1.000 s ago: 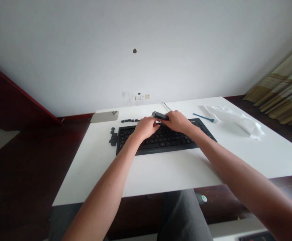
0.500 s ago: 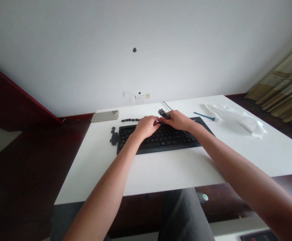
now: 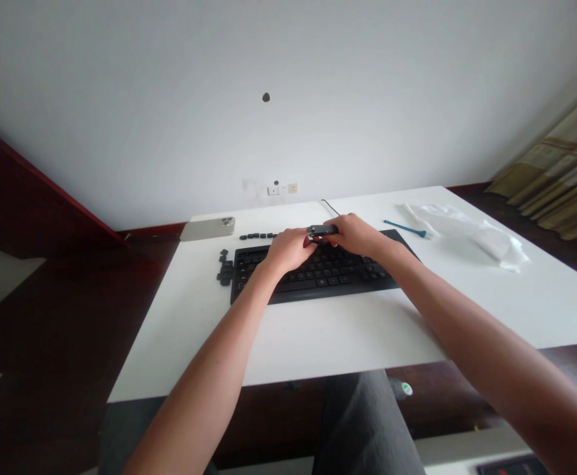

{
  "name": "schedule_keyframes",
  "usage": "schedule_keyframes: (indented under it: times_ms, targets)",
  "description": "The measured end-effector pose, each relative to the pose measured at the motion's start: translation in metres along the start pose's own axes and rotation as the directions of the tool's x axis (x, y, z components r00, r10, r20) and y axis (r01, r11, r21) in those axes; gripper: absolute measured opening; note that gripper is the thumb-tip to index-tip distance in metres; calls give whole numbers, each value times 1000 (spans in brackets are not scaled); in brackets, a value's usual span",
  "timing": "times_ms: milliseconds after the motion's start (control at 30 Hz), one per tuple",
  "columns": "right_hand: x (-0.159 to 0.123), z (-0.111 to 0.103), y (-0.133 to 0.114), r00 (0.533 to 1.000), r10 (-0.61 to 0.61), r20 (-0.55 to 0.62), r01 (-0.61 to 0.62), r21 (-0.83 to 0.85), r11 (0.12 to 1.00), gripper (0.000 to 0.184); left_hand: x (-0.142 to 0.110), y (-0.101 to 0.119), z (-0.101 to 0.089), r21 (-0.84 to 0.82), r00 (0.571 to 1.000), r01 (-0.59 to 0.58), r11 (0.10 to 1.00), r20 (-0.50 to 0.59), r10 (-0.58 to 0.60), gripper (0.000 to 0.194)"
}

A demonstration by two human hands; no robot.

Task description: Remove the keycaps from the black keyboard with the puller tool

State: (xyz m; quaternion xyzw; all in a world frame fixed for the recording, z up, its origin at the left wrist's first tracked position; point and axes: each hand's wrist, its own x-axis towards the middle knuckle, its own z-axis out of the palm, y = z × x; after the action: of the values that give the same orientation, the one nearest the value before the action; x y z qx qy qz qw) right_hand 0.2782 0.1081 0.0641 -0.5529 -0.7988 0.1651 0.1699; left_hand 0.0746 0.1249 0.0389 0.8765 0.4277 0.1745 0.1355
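Well, at the far left, well beyond the left fingers, a pale smartphone (image 3: 207, 229) lies face down on the white table (image 3: 348, 336). Nearer those fingers, a small heap of loose black keycaps (image 3: 225, 269) sits beside the keyboard's left end, and a neat row of black keycaps (image 3: 257, 235) lines up behind it.

The left hand (image 3: 288, 251) rests over the black keyboard (image 3: 318, 274), its left fingers (image 3: 308, 242) curled narrowly inward. Their tips reach the near end of a small dark device (image 3: 322, 230), though I cannot tell whether they grip it. That device sits just above the keys, between both hands, and its exact kind is unclear. The right hand (image 3: 355, 236) comes in from the other side, its right fingers (image 3: 335, 239) closed narrowly around the device and holding it.

The step in hand is this close, two-handed handling over the keys, and any next move starts from that hold. Behind the right fingers runs a thin black cable (image 3: 329, 206). Farther right lie a slim blue tool (image 3: 405, 228) and a crumpled white cloth (image 3: 467, 234).
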Motion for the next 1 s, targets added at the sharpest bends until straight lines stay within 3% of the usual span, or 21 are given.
schedule_keyframes:
  times_ms: [233, 367, 600, 733, 1000]
  targets:
    - [-3, 4, -13, 999, 23, -41, -22, 24, 999, 32, 1, -2, 2, 6, 1000, 15, 1000, -6, -15, 16]
    - [-2, 8, -13, 993, 101, -68, -99, 40, 994, 36, 0, 0, -1, -34, 1000, -23, 999, 10, 23, 17]
    - [2, 5, -6, 967, 240, -87, -250, -147, 957, 22, -1, 2, -1, -81, 1000, -24, 996, -17, 23, 20]
    - [3, 2, 0, 964, 262, -46, -266, -134, 955, 29, -2, 4, 1, -108, 998, -31, 994, -55, 25, 17]
    - [7, 14, 15, 971, 193, -139, -201, -49, 978, 35, -1, 9, 14, -69, 986, -97, 993, -145, 86, 15]
